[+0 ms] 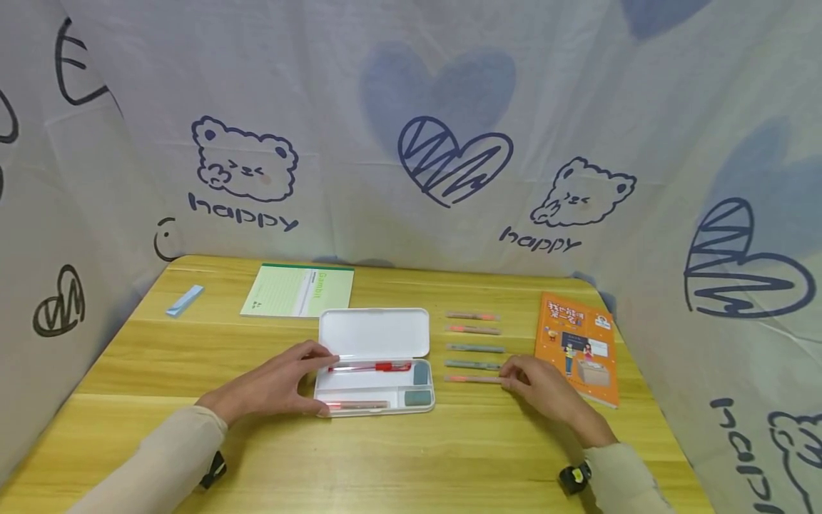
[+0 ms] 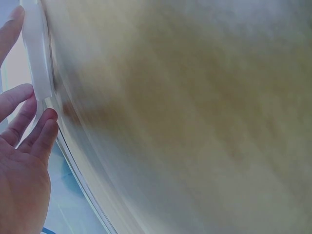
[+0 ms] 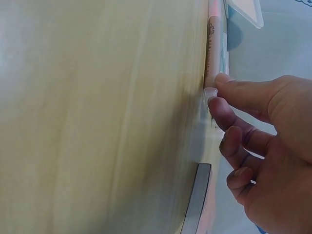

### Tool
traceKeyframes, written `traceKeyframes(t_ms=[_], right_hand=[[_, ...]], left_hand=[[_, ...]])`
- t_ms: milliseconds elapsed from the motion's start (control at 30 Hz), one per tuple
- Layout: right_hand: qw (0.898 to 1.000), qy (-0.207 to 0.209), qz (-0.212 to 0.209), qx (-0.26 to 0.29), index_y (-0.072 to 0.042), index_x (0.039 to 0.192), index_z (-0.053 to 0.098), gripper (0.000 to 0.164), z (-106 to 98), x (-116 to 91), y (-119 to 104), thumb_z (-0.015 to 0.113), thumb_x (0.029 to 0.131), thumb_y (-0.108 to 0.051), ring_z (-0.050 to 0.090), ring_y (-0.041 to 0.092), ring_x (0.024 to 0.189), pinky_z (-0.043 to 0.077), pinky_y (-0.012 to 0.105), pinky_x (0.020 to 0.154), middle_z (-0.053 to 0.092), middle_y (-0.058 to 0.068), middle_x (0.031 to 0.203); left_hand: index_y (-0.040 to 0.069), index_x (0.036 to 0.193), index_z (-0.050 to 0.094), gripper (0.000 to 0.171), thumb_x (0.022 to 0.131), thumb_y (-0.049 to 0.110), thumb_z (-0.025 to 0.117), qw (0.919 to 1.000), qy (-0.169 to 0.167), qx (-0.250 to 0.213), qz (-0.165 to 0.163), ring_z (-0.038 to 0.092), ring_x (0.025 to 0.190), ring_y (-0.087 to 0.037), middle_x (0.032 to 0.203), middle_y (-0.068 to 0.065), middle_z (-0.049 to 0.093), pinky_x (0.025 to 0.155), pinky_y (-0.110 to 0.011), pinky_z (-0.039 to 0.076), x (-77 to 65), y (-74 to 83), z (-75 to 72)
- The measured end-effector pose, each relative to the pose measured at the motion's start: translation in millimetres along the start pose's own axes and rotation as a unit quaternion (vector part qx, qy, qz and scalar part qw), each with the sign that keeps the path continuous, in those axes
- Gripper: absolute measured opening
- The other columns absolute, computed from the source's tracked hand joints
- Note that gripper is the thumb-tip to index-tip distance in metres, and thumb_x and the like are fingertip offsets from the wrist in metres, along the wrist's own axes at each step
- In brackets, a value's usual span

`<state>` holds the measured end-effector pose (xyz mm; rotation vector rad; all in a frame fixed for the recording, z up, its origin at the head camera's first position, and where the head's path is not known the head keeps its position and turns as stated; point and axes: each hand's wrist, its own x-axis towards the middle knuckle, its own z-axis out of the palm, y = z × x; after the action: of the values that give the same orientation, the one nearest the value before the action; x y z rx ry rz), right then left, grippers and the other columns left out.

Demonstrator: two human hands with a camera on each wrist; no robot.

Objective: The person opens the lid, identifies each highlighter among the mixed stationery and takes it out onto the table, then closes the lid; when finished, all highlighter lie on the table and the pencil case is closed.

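An open white pencil case [image 1: 374,334] lies on the table with its lid folded back. Inside are a red pen [image 1: 392,367], a pinkish highlighter [image 1: 362,405] in the front compartment, and two grey-green blocks [image 1: 418,397] at the right. My left hand [image 1: 272,384] grips the case's left end, thumb at the front corner and index finger near the hinge. To the right, my right hand [image 1: 542,385] pinches the right end of the nearest highlighter [image 1: 472,379] between thumb and index finger. In the right wrist view, this highlighter [image 3: 212,53] still lies at table level.
Several more pens [image 1: 475,348] lie in a column beyond the held one. An orange book [image 1: 581,335] sits at the right, a green notebook [image 1: 276,293] behind the case. The light blue stick [image 1: 185,300] lies far left. Printed cloth [image 1: 359,214] walls surround the wooden table [image 1: 411,464].
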<state>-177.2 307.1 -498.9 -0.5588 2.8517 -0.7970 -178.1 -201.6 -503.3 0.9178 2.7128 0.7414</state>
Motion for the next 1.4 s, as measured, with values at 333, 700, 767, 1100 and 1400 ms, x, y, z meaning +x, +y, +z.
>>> traceKeyframes(t_ms=[333, 700, 767, 1100, 1400], right_hand=[[1.000, 0.006, -0.001, 0.008, -0.015, 0.114, 0.077, 0.011, -5.2, 4.1, -7.8, 0.074, 0.106, -0.022, 0.051, 0.005, 0.069, 0.044, 0.026, 0.062, 0.065, -0.009, 0.088], [0.993, 0.005, -0.121, -0.013, -0.014, 0.105, 0.079, 0.008, 27.5, 41.7, -94.4, 0.077, 0.103, -0.021, 0.057, 0.005, 0.079, 0.050, 0.027, 0.074, 0.072, -0.009, 0.092], [0.989, -0.008, -0.143, -0.027, -0.016, 0.104, 0.079, 0.006, 38.5, 47.8, -108.1, 0.077, 0.103, -0.022, 0.060, 0.008, 0.082, 0.050, 0.029, 0.078, 0.072, -0.010, 0.094], [0.972, -0.072, -0.199, -0.100, -0.024, 0.102, 0.082, 0.008, 71.3, 63.0, -141.9, 0.077, 0.104, -0.028, 0.064, 0.006, 0.093, 0.051, 0.039, 0.094, 0.075, -0.011, 0.104], [0.962, -0.073, -0.213, -0.153, -0.026, 0.094, 0.086, 0.011, 76.0, 73.2, -152.0, 0.082, 0.100, -0.034, 0.057, -0.001, 0.079, 0.042, 0.029, 0.079, 0.073, -0.014, 0.090]], left_hand=[[0.014, 0.158, 0.059, 0.093, 0.087, 0.071, 0.080, 1.0000, -0.003, 0.004, -0.002, 0.053, 0.131, -0.019, 0.151, 0.000, 0.054, 0.112, -0.048, 0.051, 1.3, 1.0, 0.0], [0.012, 0.158, 0.059, 0.094, 0.087, 0.070, 0.081, 1.0000, -0.004, -0.001, -0.003, 0.053, 0.131, -0.020, 0.151, -0.002, 0.054, 0.111, -0.049, 0.051, 1.0, 1.3, -1.3], [0.012, 0.158, 0.059, 0.094, 0.087, 0.070, 0.082, 1.0000, -0.005, -0.004, -0.002, 0.053, 0.131, -0.020, 0.151, -0.002, 0.054, 0.111, -0.049, 0.050, 1.1, 1.5, -1.2], [0.013, 0.158, 0.059, 0.093, 0.087, 0.069, 0.083, 0.9999, -0.006, -0.006, -0.009, 0.053, 0.131, -0.019, 0.150, 0.000, 0.054, 0.112, -0.048, 0.050, 2.8, 2.8, 0.4], [0.010, 0.157, 0.059, 0.093, 0.087, 0.068, 0.083, 1.0000, -0.003, -0.003, -0.004, 0.054, 0.132, -0.021, 0.151, -0.003, 0.055, 0.111, -0.050, 0.050, 0.5, 0.7, -1.1]])
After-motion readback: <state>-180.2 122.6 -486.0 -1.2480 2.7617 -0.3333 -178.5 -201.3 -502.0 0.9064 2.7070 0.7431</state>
